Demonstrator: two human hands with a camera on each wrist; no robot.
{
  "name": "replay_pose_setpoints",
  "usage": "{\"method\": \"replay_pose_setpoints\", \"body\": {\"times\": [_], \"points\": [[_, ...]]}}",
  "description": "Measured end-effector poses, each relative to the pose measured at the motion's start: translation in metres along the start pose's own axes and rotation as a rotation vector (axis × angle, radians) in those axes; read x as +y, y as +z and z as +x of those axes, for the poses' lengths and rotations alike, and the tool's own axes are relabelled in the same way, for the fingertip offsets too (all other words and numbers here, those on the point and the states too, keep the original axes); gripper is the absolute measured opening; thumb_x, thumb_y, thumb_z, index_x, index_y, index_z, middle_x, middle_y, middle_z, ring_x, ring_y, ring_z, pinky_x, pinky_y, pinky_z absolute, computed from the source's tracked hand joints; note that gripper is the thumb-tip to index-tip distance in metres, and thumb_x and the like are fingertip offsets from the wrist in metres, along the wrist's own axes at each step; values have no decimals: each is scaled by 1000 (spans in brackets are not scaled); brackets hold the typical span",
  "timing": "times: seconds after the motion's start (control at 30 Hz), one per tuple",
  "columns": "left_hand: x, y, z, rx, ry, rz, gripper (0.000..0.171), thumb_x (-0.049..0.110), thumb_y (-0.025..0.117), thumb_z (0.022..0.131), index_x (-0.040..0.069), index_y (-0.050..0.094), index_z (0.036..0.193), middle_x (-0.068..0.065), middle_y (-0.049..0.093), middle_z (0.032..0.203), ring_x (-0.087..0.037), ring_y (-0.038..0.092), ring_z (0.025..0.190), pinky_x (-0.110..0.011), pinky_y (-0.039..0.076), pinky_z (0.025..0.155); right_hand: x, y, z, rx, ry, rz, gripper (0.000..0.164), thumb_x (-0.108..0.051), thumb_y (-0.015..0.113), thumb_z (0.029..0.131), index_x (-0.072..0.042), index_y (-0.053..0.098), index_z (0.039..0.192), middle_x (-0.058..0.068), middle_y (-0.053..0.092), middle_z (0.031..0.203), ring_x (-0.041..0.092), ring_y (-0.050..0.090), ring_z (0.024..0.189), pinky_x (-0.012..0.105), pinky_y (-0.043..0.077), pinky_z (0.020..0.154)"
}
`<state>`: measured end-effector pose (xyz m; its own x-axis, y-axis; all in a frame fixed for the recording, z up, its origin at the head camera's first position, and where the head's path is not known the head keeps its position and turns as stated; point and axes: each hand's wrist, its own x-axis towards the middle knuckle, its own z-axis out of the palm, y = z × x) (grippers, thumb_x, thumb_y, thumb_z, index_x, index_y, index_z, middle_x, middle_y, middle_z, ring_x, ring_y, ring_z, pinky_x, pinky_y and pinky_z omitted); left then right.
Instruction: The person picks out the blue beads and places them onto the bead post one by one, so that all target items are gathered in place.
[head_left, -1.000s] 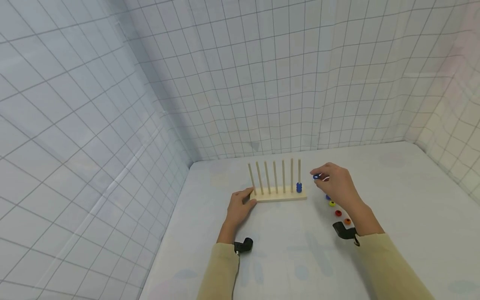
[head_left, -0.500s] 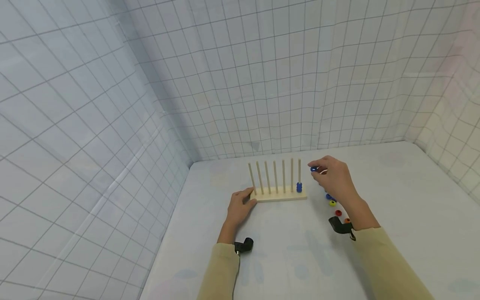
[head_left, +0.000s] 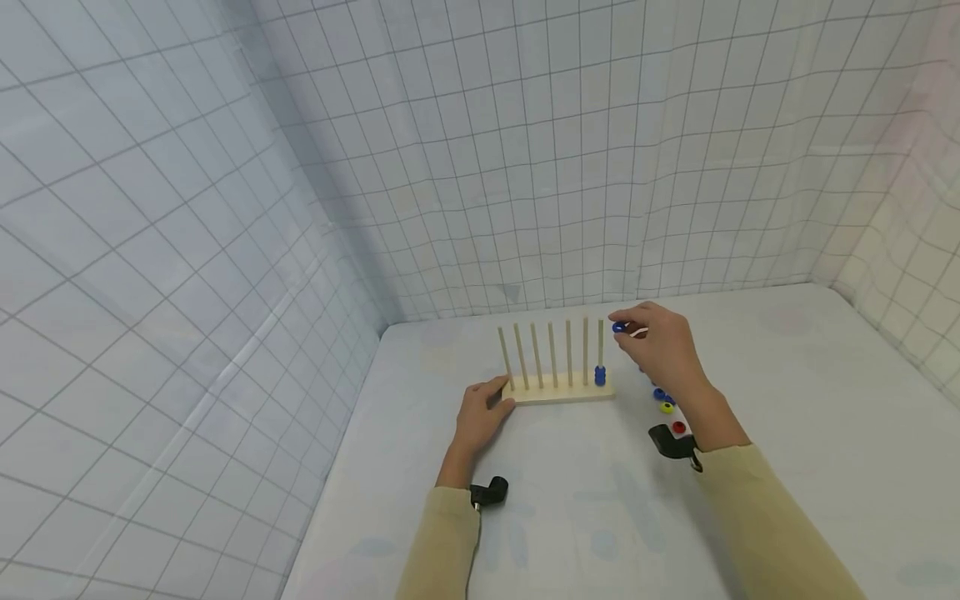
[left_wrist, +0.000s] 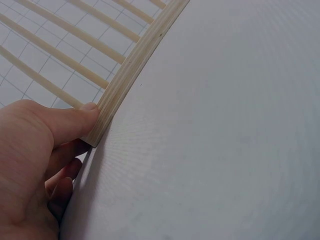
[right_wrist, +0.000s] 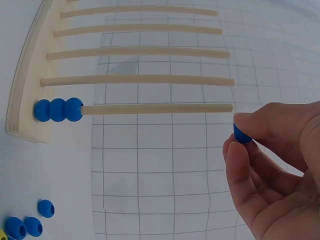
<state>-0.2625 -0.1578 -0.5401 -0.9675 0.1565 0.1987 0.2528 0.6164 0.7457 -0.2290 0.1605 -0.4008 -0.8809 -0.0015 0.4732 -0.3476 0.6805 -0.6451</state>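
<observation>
A pale wooden base (head_left: 558, 395) carries a row of several upright pegs (right_wrist: 150, 108). Three blue beads (right_wrist: 58, 110) are stacked at the bottom of the rightmost peg. My left hand (head_left: 477, 417) grips the base's left end, its thumb along the front edge in the left wrist view. Between thumb and fingertips, my right hand (head_left: 663, 346) pinches another blue bead (right_wrist: 242, 134). That bead is just right of the rightmost peg's tip, close to it but apart.
On the table right of the base lie loose blue beads (right_wrist: 33, 226), a yellow bead (head_left: 667, 407) and a red bead (head_left: 678, 427), partly under my right forearm. White grid-patterned cloth (head_left: 525, 167) hangs behind and at both sides of the table (head_left: 570, 517).
My right hand has moved up and left with the blue bead, bringing it close to the rightmost peg's tip. My left hand keeps its grip on the base.
</observation>
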Motion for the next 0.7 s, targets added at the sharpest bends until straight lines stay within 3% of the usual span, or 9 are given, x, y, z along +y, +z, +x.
{"method": "replay_pose_setpoints", "body": {"times": [0.7], "points": [[0, 0, 0, 0, 16, 1, 50, 25, 71, 95, 15, 59, 143, -8, 57, 142, -32, 44, 131, -56, 35, 108, -3, 7, 12, 33, -47, 45, 23, -1, 74, 89, -5, 76, 111, 7, 67, 105, 25, 66, 94, 44, 57, 80]]}}
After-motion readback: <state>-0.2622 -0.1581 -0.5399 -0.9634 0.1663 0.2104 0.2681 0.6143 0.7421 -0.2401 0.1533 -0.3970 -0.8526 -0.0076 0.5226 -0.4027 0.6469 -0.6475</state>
